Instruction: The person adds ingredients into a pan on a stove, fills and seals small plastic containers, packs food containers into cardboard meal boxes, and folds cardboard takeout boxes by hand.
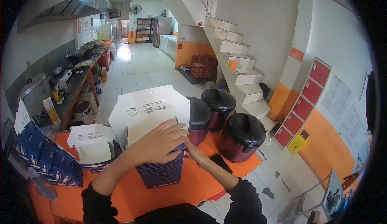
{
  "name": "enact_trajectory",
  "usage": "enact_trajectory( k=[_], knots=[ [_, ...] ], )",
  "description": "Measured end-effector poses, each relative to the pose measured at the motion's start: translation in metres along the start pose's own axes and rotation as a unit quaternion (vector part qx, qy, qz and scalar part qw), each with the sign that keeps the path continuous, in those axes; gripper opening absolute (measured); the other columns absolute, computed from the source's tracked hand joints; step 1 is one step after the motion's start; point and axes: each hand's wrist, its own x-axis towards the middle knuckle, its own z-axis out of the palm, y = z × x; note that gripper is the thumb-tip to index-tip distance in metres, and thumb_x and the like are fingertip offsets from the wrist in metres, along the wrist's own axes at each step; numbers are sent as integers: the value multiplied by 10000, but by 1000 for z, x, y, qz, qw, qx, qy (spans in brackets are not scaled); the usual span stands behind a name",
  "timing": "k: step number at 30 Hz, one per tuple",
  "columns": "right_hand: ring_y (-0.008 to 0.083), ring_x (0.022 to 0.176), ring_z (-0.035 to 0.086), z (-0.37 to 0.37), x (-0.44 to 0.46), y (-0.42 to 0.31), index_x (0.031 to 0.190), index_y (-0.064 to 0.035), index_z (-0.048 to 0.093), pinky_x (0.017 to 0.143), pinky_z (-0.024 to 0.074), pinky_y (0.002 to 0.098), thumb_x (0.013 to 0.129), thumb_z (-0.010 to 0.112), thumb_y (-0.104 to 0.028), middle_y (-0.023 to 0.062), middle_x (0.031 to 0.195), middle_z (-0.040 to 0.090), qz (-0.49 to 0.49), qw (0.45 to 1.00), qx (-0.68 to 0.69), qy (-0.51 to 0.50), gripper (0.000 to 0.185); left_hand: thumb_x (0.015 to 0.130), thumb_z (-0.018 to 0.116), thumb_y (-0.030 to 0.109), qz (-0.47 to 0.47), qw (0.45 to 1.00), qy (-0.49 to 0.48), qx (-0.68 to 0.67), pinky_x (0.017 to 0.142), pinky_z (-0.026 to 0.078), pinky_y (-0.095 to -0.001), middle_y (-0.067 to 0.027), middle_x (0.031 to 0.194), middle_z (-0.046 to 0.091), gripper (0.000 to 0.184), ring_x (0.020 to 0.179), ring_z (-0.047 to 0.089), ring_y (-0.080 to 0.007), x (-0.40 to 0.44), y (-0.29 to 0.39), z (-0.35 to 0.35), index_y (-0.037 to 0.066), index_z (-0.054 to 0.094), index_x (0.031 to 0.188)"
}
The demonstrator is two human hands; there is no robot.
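A tall stack of nested dark-blue cardboard food boxes stands on an orange table. Its top box has a raised white lid printed with a logo and a square code. My left hand lies across the top box, its fingers bent over the right-hand wall. My right hand presses against the right side of that box, its fingertips close to the left hand's. Part of the right hand's grip is hidden behind the box. To the left sits another open box with a white lid.
Several blue boxes are stacked at the table's left end. Dark lidded containers stand at right, with a black phone near them. Beyond are a staircase, a long kitchen counter and red lockers.
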Motion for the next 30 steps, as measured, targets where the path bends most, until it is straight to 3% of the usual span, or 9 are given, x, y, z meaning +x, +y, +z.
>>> enact_trajectory(
  k=[4,5,8,11,14,21,25,30],
  knots=[
    [258,1358,351,-22,6,3,1480,-192,234,972,445,473,944,439,-603,76,1461,347,24,994,2,-102,706,763,663,284,23,984,-167,-60,1051,337,-457,-89,1001,621,281,1026,565,-297,18,-38,26,86,619,958],
    [242,1344,361,-27,7,2,1474,-207,219,943,470,491,961,470,-534,64,1446,359,21,992,11,-122,658,752,658,278,57,985,-150,-59,980,375,-432,-97,925,612,297,948,569,-297,20,-41,24,66,581,946],
    [226,1311,388,-32,10,2,1464,-194,218,931,489,474,982,479,-460,67,1425,373,19,988,-37,-148,609,755,681,266,33,986,-155,-41,863,393,-390,-102,889,583,340,907,537,-294,19,-33,21,62,536,984],
    [214,1276,412,-30,10,-7,1462,-190,205,895,507,457,999,452,-422,72,1409,383,35,985,-57,-160,574,743,660,267,15,987,-159,12,887,402,-380,-131,866,599,372,887,581,-288,16,-25,20,19,511,978],
    [201,1263,425,-31,8,-3,1463,-182,202,837,522,401,1009,432,-381,77,1400,399,-9,985,-46,-169,546,754,648,255,30,988,-149,30,886,399,-374,-127,812,594,355,848,592,-290,17,-26,25,4,509,962],
    [184,1256,435,-41,21,17,1458,-162,265,865,522,382,1002,451,-414,71,1386,422,31,984,-56,-166,553,774,628,271,18,986,-165,-1,818,432,-408,-157,810,616,364,826,607,-322,20,-21,35,-11,513,973],
    [196,1213,479,-46,24,29,1442,-141,313,885,518,376,988,467,-464,67,1382,430,20,987,-40,-154,578,829,596,308,-71,985,-153,-40,746,436,-448,-171,803,590,353,797,585,-348,13,-9,50,-14,513,946],
    [224,1267,451,-45,24,20,1457,-142,296,932,496,391,990,457,-468,87,1404,418,29,987,-35,-151,591,862,576,340,-47,995,-92,13,814,446,-433,-231,951,583,477,892,586,-373,1,-9,74,-80,492,1073]
  ],
)
